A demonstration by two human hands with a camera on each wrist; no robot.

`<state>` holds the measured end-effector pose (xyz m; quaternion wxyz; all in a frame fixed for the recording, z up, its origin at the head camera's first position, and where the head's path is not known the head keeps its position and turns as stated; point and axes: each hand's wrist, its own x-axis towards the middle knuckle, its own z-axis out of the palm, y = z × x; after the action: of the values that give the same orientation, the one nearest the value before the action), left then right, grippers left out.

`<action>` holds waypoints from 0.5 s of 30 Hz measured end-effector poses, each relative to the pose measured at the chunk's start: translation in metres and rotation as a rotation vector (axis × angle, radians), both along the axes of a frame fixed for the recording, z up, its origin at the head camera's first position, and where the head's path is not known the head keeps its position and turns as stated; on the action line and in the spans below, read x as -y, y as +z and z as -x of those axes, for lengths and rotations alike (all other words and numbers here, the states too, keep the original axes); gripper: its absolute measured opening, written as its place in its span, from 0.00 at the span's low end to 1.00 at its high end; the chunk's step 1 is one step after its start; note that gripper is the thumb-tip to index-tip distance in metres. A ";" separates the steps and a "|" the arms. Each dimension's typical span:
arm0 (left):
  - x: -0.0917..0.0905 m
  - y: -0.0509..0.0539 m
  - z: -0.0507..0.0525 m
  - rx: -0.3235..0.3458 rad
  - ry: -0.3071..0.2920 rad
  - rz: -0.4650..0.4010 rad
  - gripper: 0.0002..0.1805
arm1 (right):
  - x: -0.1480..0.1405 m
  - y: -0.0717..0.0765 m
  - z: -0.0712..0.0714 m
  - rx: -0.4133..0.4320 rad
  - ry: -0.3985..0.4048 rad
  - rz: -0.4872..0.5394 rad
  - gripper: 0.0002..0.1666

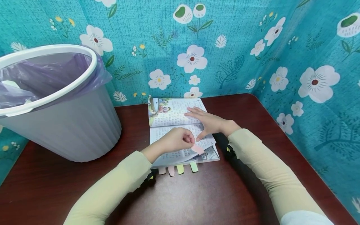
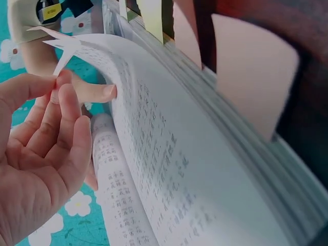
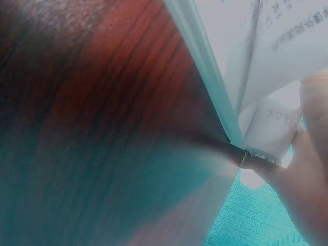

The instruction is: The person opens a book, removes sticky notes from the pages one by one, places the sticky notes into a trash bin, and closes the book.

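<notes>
An open book [image 1: 166,132] with printed text and a colour picture lies on the table. Thumb and fingertips of my left hand [image 1: 175,139] pinch a pink sticky tab [image 1: 198,149] at the lower right corner of a page. That page [image 2: 154,133] bends up from the ones beneath in the left wrist view. My right hand [image 1: 210,121] rests on the book's right side, fingers spread, its thumb against the lifted page. Several tabs, pink, a yellow one [image 1: 180,169] and a green one [image 1: 194,167], stick out along the book's lower edge.
A grey bin [image 1: 81,125] with a white rim and a purple liner stands left of the book. Behind and to the right hangs a teal flowered cloth [image 1: 132,34]. The dark red-brown table [image 1: 197,193] extends in front of the book.
</notes>
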<state>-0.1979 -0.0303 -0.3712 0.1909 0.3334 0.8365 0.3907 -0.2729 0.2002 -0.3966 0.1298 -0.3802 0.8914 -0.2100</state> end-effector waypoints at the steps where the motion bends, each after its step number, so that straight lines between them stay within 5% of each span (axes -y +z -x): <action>1: 0.002 0.001 -0.001 0.007 0.003 -0.001 0.02 | 0.000 0.000 0.000 -0.002 -0.004 -0.004 0.69; 15: 0.040 0.010 -0.005 0.048 0.071 -0.087 0.02 | 0.004 0.001 -0.001 0.022 -0.052 -0.037 0.69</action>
<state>-0.1931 -0.0702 -0.3615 0.1824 0.3020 0.8251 0.4413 -0.2722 0.1962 -0.3958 0.1413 -0.3521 0.9031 -0.2009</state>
